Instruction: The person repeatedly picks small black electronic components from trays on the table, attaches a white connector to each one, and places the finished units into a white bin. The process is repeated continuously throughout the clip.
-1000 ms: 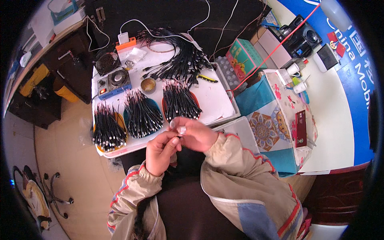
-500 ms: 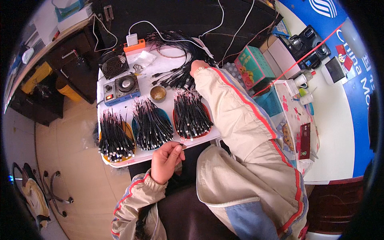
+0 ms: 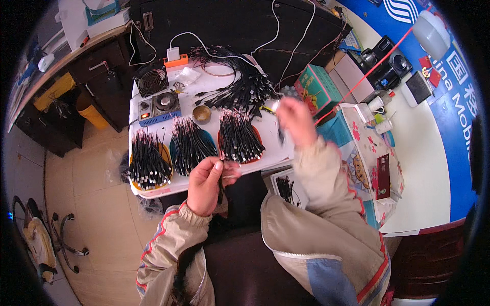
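Note:
My left hand (image 3: 203, 187) is closed in a pinch at the table's front edge, around a thin black cable (image 3: 221, 193) that hangs below the fingers. Smeared by motion, my right hand (image 3: 297, 121) is over the table's right side; whether it holds anything is unclear. Close by lie a yellow-ended item (image 3: 267, 109) and a short dark piece. Beyond my left hand, bundles of short black cables (image 3: 240, 136) with pinkish bare ends and metal plugs fill three trays, yellow, teal and orange. A heap of loose black cables (image 3: 245, 92) spreads at the back.
On the white table stand a blue box with a dial (image 3: 162, 108), a small round cup (image 3: 201, 114) and a black fan (image 3: 153, 82). An orange power strip (image 3: 176, 61) is behind them. Right of the table are a green floral box (image 3: 317, 91) and a flowered cloth (image 3: 365, 137).
My right hand has left the cable heap and come back toward me, to the right side. My left hand has shifted slightly, and a cable now hangs from it.

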Action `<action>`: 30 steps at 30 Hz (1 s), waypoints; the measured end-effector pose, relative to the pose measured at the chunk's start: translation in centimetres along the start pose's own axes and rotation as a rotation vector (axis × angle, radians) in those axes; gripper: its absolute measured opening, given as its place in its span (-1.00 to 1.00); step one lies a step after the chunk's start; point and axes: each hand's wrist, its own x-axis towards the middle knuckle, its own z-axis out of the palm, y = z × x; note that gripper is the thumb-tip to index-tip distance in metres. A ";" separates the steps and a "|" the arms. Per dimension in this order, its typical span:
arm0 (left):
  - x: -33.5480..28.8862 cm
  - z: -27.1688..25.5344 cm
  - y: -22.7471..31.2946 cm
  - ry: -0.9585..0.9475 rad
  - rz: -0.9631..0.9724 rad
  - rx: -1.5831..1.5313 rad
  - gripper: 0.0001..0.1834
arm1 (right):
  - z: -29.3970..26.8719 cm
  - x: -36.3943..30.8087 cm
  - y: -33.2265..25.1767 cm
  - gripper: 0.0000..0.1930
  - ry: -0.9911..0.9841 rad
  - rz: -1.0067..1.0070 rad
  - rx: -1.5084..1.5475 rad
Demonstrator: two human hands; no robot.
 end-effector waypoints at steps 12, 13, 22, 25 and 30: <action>-2.2 4.3 3.3 0.001 0.483 0.046 -0.81 | 5.5 -21.0 3.9 -0.80 -0.389 -0.786 -0.743; -2.8 4.5 3.4 -0.009 0.483 0.080 -0.82 | 5.2 -21.3 4.4 -0.80 -0.438 -0.708 -0.744; -8.8 4.7 0.6 -0.290 0.420 0.279 -0.85 | 2.1 -16.6 -0.4 -0.80 -0.301 -0.006 0.274; -9.5 4.8 0.0 -0.361 0.378 0.286 -0.85 | 2.9 -14.4 -4.1 -0.76 -0.346 -0.095 0.525; -10.3 4.8 -0.3 -0.358 0.293 0.254 -0.85 | 4.4 -14.7 -6.8 -0.84 -0.420 -0.091 0.570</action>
